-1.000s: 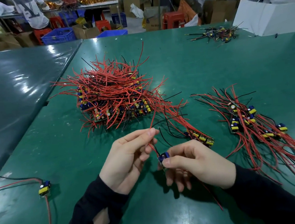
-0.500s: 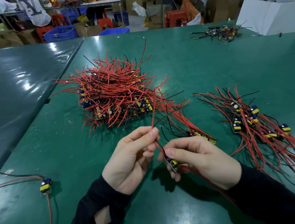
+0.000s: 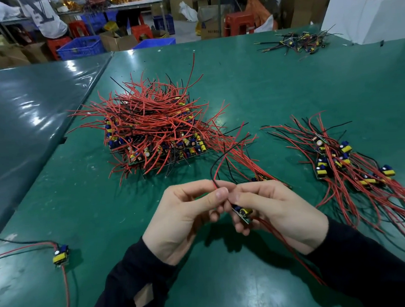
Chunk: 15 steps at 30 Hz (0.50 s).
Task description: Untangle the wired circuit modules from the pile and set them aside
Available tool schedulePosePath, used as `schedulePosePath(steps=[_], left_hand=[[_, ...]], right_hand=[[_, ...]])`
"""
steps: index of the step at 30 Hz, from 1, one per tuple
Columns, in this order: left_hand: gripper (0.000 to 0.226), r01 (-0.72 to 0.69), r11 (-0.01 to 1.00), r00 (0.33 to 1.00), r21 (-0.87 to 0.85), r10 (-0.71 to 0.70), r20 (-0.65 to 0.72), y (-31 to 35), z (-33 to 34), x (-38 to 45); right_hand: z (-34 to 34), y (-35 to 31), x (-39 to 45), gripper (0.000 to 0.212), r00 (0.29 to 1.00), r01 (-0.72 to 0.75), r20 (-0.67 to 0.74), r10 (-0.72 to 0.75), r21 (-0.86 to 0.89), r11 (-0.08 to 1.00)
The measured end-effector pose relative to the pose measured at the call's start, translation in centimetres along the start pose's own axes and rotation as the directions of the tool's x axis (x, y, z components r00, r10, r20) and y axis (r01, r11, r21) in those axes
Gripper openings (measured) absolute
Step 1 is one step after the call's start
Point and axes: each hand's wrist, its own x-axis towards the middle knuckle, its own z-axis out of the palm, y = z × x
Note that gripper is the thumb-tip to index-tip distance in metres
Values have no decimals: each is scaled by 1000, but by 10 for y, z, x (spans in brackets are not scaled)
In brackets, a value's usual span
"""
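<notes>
A big tangled pile (image 3: 156, 130) of circuit modules with red and black wires lies on the green table (image 3: 276, 89) ahead of me. My right hand (image 3: 276, 210) grips one small module (image 3: 242, 212) with a blue and yellow part, its red wires trailing down to the right. My left hand (image 3: 184, 215) pinches a red and a black wire (image 3: 216, 174) rising from that module. A few more modules (image 3: 269, 178) lie just behind my right hand, wired toward the pile. Separated modules (image 3: 343, 166) lie in a loose group at the right.
A single module (image 3: 61, 254) with red and black wires lies at the near left. A small heap of dark-wired parts (image 3: 301, 41) sits at the far right beside a white box (image 3: 367, 16). A second green table (image 3: 24, 114) adjoins on the left. Crates, stools and cartons stand beyond.
My hands have drawn together and nearer to me. The module turned in my right hand, and my left fingers now pinch the red and black wires close above it.
</notes>
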Motion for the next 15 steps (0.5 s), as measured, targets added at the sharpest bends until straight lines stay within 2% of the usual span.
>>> schedulePosePath(steps=[4, 6, 8, 9, 11, 13, 15], left_hand=[[15, -166, 980, 981, 111, 176, -81, -5, 1, 2], [12, -267, 940, 942, 211, 301, -148, -10, 3, 2], [12, -299, 907, 906, 297, 368, -211, -14, 8, 2], [14, -277, 915, 908, 294, 350, -232, -15, 8, 2], [16, -156, 970, 954, 186, 196, -224, -12, 7, 3], [19, -15, 1000, 988, 20, 17, -152, -5, 5, 3], [19, 45, 992, 995, -121, -56, -86, -1, 2, 3]], right_hand=[[-1, 0, 1, 19, 999, -31, -14, 31, -11, 999], [-1, 1, 1, 26, 998, -33, -45, 31, -40, 999], [-1, 2, 2, 29, 997, -24, -81, 18, -75, 997], [0, 3, 2, 30, 995, -22, -95, 14, -83, 996], [0, 3, 3, 34, 993, -42, -114, 34, -68, 997], [1, 1, 2, 33, 991, -83, -105, 82, -9, 996], [1, -1, 2, 24, 991, -124, -44, 128, 82, 989]])
